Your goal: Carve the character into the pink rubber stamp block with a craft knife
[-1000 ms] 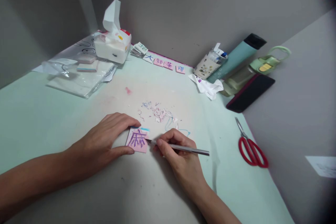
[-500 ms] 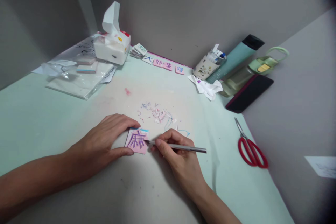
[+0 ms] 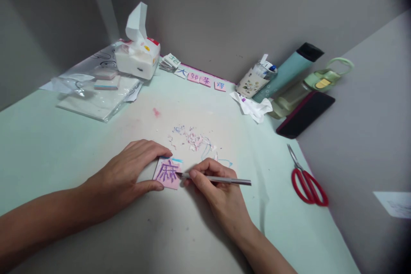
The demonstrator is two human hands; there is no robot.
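A small square pink carving block [image 3: 170, 183] lies on the table, with a purple Chinese character on its face and a blue strip along its far edge. My left hand [image 3: 128, 169] grips it from the left, thumb at the near edge and fingers at the far one. In my right hand [image 3: 218, 188] is a slim metal craft knife [image 3: 229, 180], held like a pen. Its dark tip touches the block's right side beside the character. Pink and bluish shavings [image 3: 194, 139] are scattered just beyond the block.
Several small character tiles [image 3: 205, 79] line the back edge, near a tissue pack [image 3: 138, 58]. Plastic-wrapped sheets [image 3: 93, 102] lie at left. A pen cup [image 3: 252, 80], bottles [image 3: 289, 70], a crumpled tissue [image 3: 253, 108], a dark phone [image 3: 305, 115] and red-handled scissors [image 3: 306, 184] stand or lie at right.
The knife's back end has dipped slightly and shifted a little left. The block has turned very slightly in my left hand, which otherwise stays put.
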